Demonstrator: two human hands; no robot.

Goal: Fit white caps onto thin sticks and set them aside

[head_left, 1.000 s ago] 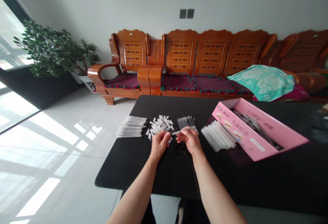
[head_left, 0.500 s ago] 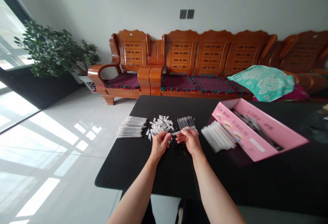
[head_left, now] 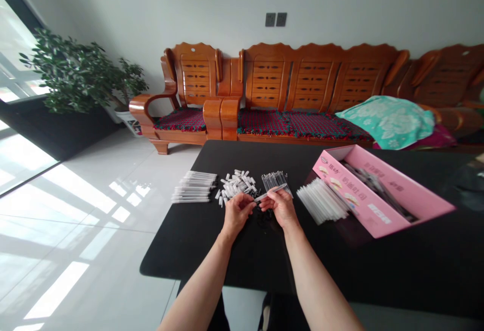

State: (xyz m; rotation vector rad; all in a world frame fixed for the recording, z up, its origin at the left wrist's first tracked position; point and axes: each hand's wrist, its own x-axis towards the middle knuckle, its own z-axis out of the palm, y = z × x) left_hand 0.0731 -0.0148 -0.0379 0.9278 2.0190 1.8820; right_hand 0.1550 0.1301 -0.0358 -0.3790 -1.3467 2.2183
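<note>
A white pen (head_left: 279, 188) slants between my two hands over the black table, its lower left end at my left fingertips. My right hand (head_left: 283, 209) is closed around the pen's barrel with thumb and fingers. My left hand (head_left: 238, 213) pinches at the pen's left end; any small part in that pinch is hidden. Just behind the hands lie a heap of white pen caps (head_left: 238, 182) and a row of dark-tipped refills (head_left: 273, 178). Small black pieces (head_left: 264, 216) are scattered under my hands.
Capped white pens (head_left: 194, 187) lie in rows at the left. To the right are a stack of clear white tubes (head_left: 321, 202) and an open pink box (head_left: 363, 200) with dark sticks inside. Wooden seats (head_left: 264, 78) stand behind the black table (head_left: 181, 255).
My left fingers have shifted slightly to the right at the pen's end, and the pen has tilted a little. The piles on the table stay the same.
</note>
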